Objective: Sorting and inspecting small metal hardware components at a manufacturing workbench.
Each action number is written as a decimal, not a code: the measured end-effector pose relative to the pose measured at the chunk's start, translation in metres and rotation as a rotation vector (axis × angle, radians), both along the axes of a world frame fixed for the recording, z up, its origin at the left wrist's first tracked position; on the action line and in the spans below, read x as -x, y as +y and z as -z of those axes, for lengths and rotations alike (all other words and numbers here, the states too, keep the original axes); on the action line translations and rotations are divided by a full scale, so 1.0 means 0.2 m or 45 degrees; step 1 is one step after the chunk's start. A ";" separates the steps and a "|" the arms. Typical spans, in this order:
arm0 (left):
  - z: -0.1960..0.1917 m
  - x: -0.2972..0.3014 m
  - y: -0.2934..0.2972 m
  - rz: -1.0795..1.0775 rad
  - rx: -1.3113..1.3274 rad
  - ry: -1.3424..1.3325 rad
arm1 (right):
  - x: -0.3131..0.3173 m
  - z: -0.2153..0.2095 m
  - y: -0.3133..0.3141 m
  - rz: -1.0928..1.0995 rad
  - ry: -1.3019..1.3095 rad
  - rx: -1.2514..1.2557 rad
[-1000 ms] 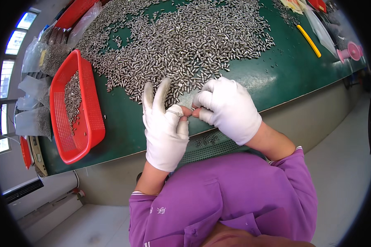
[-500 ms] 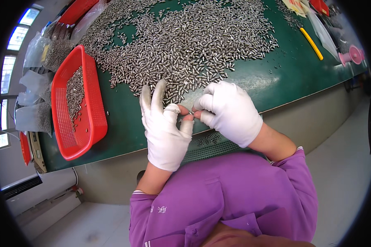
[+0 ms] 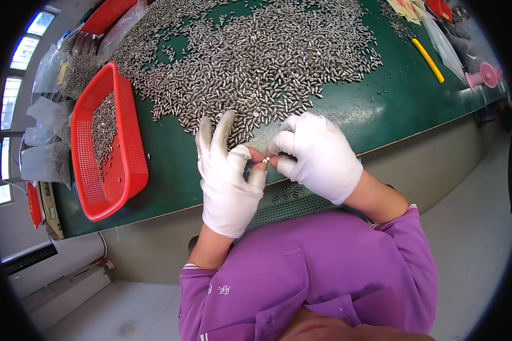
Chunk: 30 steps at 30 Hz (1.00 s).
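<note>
My left hand [image 3: 227,184] and my right hand [image 3: 318,156] meet just above the table's front edge, both in white gloves with bare thumb and index fingertips. Between those fingertips is a small shiny metal part [image 3: 265,161], pinched from both sides. Its exact shape is too small to make out. The left middle and other fingers stretch away toward a wide pile of small silvery metal pins [image 3: 267,62], their tips at its near edge. The right hand's other fingers are curled in.
A red plastic basket [image 3: 136,150] with some metal pins inside stands on the left of the green table [image 3: 392,108]. Clear bags of parts [image 3: 54,162] lie beyond it. A yellow-handled tool [image 3: 428,60] and a pink spool [image 3: 483,77] are at right. A green perforated tray [image 3: 293,207] sits below the edge.
The small metal part has turned between my fingertips and now shows a bright end. Both hands stay in nearly the same place.
</note>
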<state>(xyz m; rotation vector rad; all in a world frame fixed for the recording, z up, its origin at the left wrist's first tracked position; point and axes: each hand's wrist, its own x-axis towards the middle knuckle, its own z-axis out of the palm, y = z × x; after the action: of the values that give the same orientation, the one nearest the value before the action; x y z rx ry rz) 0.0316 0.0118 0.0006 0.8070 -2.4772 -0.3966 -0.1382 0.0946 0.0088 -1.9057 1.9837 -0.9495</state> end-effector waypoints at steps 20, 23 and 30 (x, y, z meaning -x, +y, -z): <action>0.04 0.04 -0.08 -0.093 0.122 0.076 | 0.12 0.02 -0.02 0.191 0.281 0.189; 0.04 0.06 -0.08 -0.117 0.144 0.017 | 0.10 0.03 -0.04 0.165 0.314 0.159; 0.04 0.06 -0.09 -0.030 0.117 0.031 | 0.10 0.03 -0.03 0.032 0.235 0.093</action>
<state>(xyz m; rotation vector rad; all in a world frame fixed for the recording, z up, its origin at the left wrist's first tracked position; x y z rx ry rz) 0.0190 -0.0069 -0.0080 0.7885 -2.4418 -0.2799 -0.1576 0.0881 0.0028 -2.0806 2.1057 -0.8931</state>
